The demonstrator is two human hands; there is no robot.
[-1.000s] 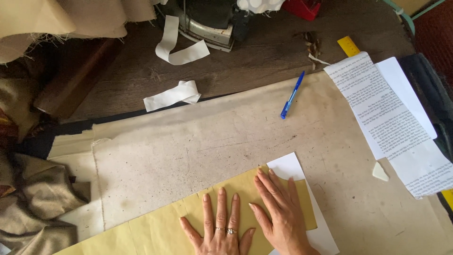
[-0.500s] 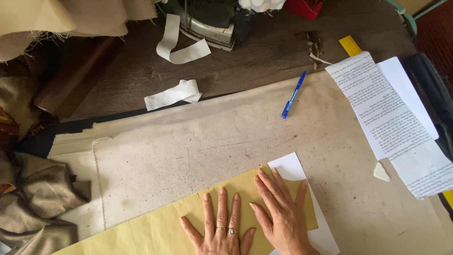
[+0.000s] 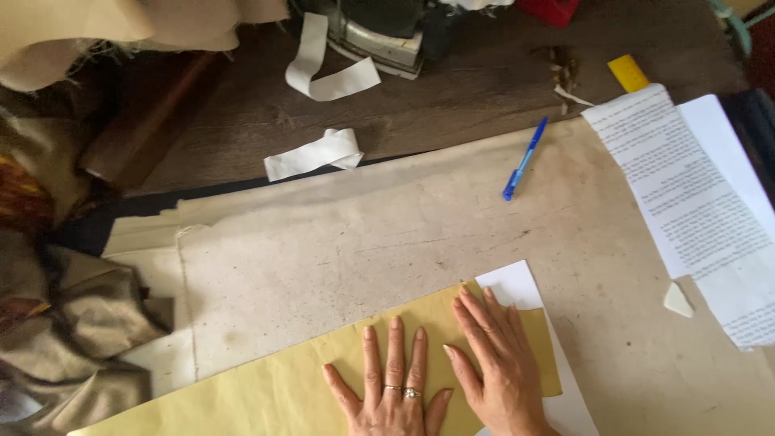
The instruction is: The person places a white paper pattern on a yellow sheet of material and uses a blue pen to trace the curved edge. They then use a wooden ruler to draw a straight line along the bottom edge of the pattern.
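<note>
Head view: I see both hands laid flat, palms down, on a yellow paper sheet at the near edge of the scene. The left hand is open with fingers spread, gripping nothing; it carries rings on two fingers. The right hand is open as well, fingers extended and close together, and lies just right of the left hand, near the sheet's far right corner. The yellow sheet partly covers a white sheet, whose corner shows beyond the right fingertips.

Both sheets lie on a large stained beige cloth that spans the worktable. A blue pen rests on the cloth's far edge, well apart from the hands. Printed paper sheets lie at the right. Two white fabric strips lie on the dark wooden tabletop at the far side. Crumpled brown fabric sits at the near left.
</note>
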